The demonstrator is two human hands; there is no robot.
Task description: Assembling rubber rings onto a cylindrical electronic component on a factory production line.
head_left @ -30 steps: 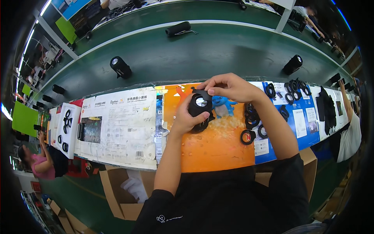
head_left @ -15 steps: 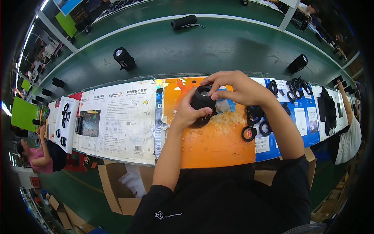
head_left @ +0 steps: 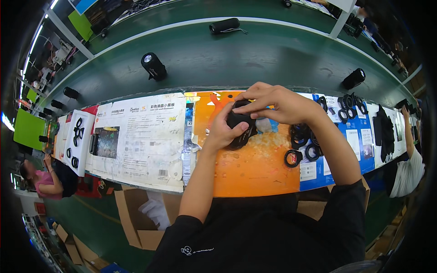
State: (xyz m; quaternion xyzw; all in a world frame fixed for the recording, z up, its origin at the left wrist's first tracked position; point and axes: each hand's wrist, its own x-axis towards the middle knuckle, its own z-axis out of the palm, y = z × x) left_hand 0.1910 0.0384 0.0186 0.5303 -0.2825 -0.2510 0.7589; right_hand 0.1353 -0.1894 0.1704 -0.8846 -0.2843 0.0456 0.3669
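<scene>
A black cylindrical speaker (head_left: 236, 119) stands tilted over the orange part of the table, its upper end toward me. My left hand (head_left: 221, 133) is wrapped round its side, the thumb lying across the front. On its top end rest the bent fingers of my right hand (head_left: 272, 102), which hide most of that end. Whether a small part is pinched under them I cannot see. To the right of the speaker lie several black rings (head_left: 292, 158), some heaped together.
Beyond the table runs a green conveyor belt (head_left: 195, 61) carrying black speakers (head_left: 154, 67). A white tray (head_left: 84, 157) with black rings sits at the left. Black cloth-like pieces (head_left: 386, 132) lie right. Co-workers sit at both ends. An open carton (head_left: 129, 218) stands below the table.
My right hand's fingers have moved over the speaker's top end, covering the opening that showed before. Speakers on the belt have shifted slightly to the right.
</scene>
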